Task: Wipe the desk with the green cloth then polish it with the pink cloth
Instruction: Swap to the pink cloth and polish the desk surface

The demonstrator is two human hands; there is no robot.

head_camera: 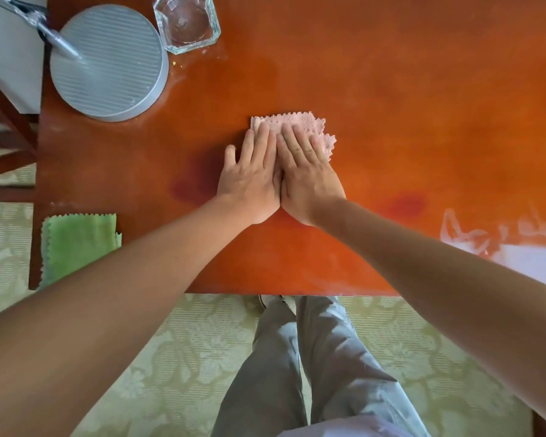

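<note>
Polish stage: both hands, left hand point(249, 181) and right hand point(309, 176), flat, pressing pink cloth point(297, 124) mid-desk point(391, 89); green cloth point(76, 244) parked at 8 o'clock, wiping likely done.

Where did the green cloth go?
In the head view, the green cloth lies on the desk's near left corner, partly hanging over the edge, just left of the left forearm and away from both hands.

Open desk point(391, 89) is lying right and ahead of the hands; a lamp base point(108, 61) and glass dish point(186, 23) are blocking the far left corner.
</note>
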